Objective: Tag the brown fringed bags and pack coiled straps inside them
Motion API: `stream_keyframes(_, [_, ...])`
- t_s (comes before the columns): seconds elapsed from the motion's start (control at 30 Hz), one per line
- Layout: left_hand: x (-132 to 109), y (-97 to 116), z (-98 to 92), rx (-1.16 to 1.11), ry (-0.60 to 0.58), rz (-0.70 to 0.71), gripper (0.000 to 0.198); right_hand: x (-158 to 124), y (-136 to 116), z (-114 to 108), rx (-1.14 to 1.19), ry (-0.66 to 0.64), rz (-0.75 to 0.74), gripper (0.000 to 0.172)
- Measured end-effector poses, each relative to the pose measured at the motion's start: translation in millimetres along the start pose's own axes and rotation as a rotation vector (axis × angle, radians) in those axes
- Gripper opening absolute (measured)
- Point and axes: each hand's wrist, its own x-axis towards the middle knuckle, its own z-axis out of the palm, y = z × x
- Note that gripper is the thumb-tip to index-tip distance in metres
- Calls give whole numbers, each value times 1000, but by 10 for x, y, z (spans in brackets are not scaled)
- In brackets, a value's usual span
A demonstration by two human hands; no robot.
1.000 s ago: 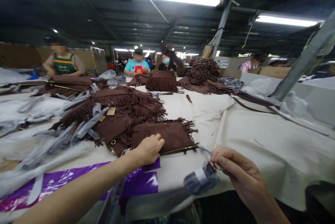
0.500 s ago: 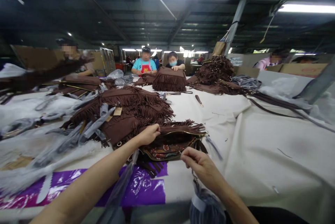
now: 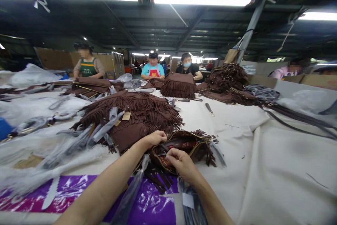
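Shifted leftward, the right hand (image 3: 181, 164) curls at seven o'clock on the open, brown, fringed, suede-like bag (image 3: 184, 144) near view six o'clock, hold unclear to me; the left hand (image 3: 156, 138) pinches its ten. If tugged, the grey, white-banded bundle (image 3: 190, 204) below could catch it.

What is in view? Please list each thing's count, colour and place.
Open bag: 1, brown, at both hands
Near bags: several, brown, left of centre
Standing bag: 1, brown, far centre
Far bags: several, brown, right of standing bag
Tags: 2, tan, on near bags
Short straps: about 2, dark, mid-table
Long straps: several, dark, right
Bundle: 1, grey, by right forearm
Plastic: plenty, clear, left
Film: count unclear, purple, near edge
Table: 1, off-white, below
People: at least 4, mixed clothes, behind
Lights: several, white, overhead
Post: 1, grey, right
Left hand: 1, bare, open bag's rim
Right hand: 1, bare, open bag's mouth
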Motion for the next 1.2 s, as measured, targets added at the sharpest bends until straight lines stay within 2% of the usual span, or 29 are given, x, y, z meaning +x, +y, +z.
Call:
stream_keyframes(0.17, [46,-87,27,-67,36,26,16,67,35,41,211,-59,95,34])
stream_keyframes(0.3, [36,-111,109,-90,102,111,12,68,23,33,285,-47,168,40])
stream_keyframes(0.37, [-22,-71,118,-99,105,177,18,64,8,33,302,-44,196,42])
stream_keyframes(0.43, [-136,5,74,-94,82,240,24,59,-3,31,314,-32,210,44])
stream_keyframes(0.53, [-411,136,-62,-38,-1,341,19,53,-2,20,337,-1,212,44])
stream_keyframes(0.6, [-622,187,-134,127,-82,460,20,55,9,8,358,11,210,45])
stream_keyframes(0.67, [-796,188,-139,348,-99,547,28,60,21,0,375,14,209,46])
stream_keyframes(0.77, [-905,120,-28,509,50,486,32,65,28,1,389,15,212,48])
stream_keyframes(0.87, [-858,50,84,443,157,398,22,50,14,11,399,6,222,47])
stream_keyframes(1.03, [-777,18,78,258,175,353,13,22,29,33,375,-7,228,42])
stream_keyframes(1.2, [-789,-2,57,155,176,317,13,76,151,64,214,24,170,28])
